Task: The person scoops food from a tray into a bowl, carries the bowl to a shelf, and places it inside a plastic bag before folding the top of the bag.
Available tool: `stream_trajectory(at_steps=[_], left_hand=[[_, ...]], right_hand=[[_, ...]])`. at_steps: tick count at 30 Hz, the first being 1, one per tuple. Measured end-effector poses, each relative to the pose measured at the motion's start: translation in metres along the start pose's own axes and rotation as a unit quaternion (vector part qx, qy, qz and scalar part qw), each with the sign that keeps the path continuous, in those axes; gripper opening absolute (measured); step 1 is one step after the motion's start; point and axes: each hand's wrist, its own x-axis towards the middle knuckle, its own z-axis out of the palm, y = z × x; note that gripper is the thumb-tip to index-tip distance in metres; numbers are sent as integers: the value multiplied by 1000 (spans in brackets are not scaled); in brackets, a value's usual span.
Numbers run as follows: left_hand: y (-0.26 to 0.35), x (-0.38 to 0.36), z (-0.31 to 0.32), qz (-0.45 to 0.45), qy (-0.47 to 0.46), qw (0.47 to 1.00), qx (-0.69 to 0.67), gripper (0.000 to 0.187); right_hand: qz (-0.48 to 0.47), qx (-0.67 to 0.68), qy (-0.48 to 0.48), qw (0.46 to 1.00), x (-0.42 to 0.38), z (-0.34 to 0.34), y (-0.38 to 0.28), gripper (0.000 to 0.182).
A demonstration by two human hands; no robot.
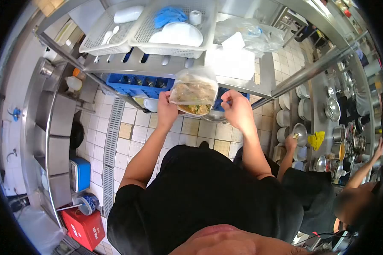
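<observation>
A bowl of food [198, 109] with green bits on top is held up over the floor, in front of the metal shelf. Clear plastic film [195, 85] covers the far part of it, and the food shows through. My left hand [167, 109] grips the bowl's left side, fingers wrapped round the edge. Just off the bowl's right side is my right hand [237, 109], its fingers curled together near the film's edge. Whether it pinches a bit of film is too small to tell.
White baskets [170, 50] with a blue cloth and white lids stand on the metal shelf [264, 80], beside plastic bags [259, 34]. Below is a blue crate [136, 87]. Co-workers [306, 193] stand at right by stacked bowls and pots. A red box [84, 227] sits lower left.
</observation>
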Motion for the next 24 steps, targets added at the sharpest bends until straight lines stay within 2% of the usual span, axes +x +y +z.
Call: stream_trajectory(at_steps=[1,3,4,9,11,13,15,17,19,21,23,24], left_hand=[[4,-3,-4,0,9,1000,-10,22],[11,1,-6,-11,15,999,-34,20],[12,5,-10,-15,16,998,-50,20],[28,19,-19,-33,12,997,-63,21],[30,26,-23,-26,25,998,-58,21],[30,36,-26,-27,38,997,-62,23],[27,44,-33,-32,53,996,-66,25],[24,53,-37,-22,76,991,-111,26],[20,60,-43,-23,62,990,-126,25],[15,66,-51,-26,49,989,-138,24],[14,70,-56,-28,33,990,-135,23],[12,70,-57,-28,30,990,-134,23]], right_hand=[[47,68,-38,996,1,6,11,22],[-31,205,-42,977,6,38,28,19],[-24,357,-20,934,13,64,40,16],[-7,378,31,925,42,99,40,10],[-46,305,23,951,47,102,30,7],[-41,328,26,943,44,113,17,7],[-59,335,77,937,37,127,3,8],[-84,313,101,940,28,142,-6,7],[-166,254,155,940,15,152,-14,9],[-184,231,136,946,-4,154,-26,12],[-266,220,73,936,-21,152,-37,15],[-292,228,30,928,-28,152,-32,7]])
